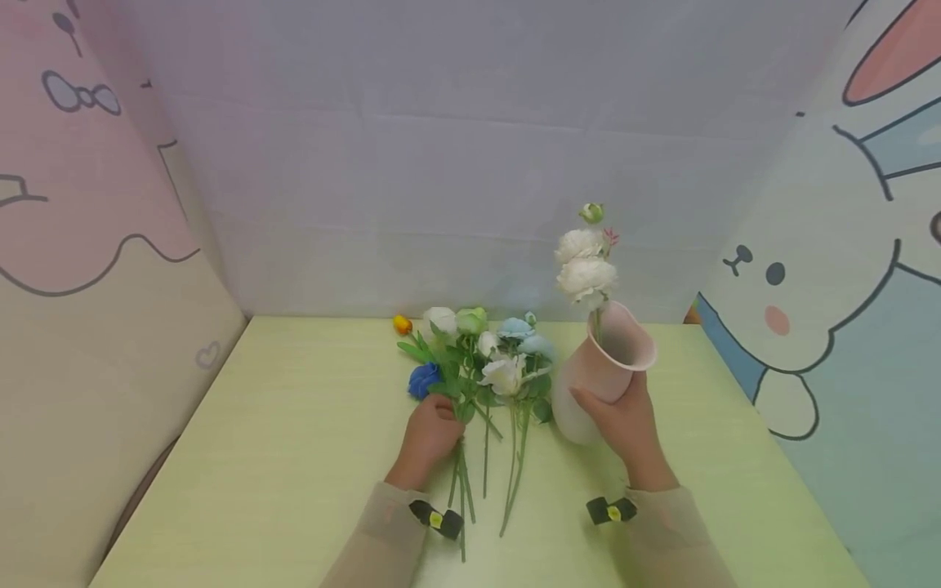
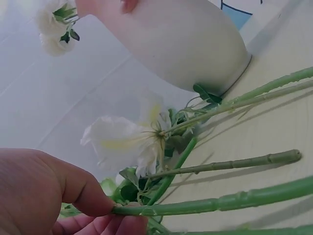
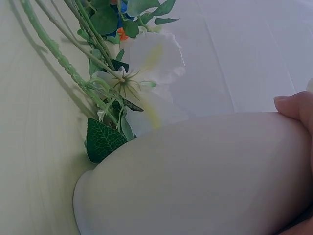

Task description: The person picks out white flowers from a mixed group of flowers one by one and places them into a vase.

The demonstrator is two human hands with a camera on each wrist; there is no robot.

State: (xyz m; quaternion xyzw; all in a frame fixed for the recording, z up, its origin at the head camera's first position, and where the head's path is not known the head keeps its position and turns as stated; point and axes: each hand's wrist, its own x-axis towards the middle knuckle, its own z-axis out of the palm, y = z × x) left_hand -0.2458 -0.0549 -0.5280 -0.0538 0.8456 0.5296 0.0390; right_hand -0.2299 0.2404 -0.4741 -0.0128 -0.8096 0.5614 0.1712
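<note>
- Tulip (image 1: 402, 324), orange-yellow, is lying near the far edge of the tabletop (image 1: 294, 457).
- Blue rose (image 1: 424, 380) is lying nearer, just beside the left hand (image 1: 430, 431).
- Left hand is pinching a green stem (image 2: 195, 206) between thumb and fingers.
- White flower (image 1: 503, 374) and pale blue blooms (image 1: 517, 328) are lying between the hands.
- Pale vase (image 1: 581, 377) is resting right of these, holding white blooms (image 1: 586, 278).
- Right hand (image 1: 626, 423) is gripping the vase by its side.

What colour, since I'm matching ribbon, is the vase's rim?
Pale pink; the rim shows best in head view.
</note>
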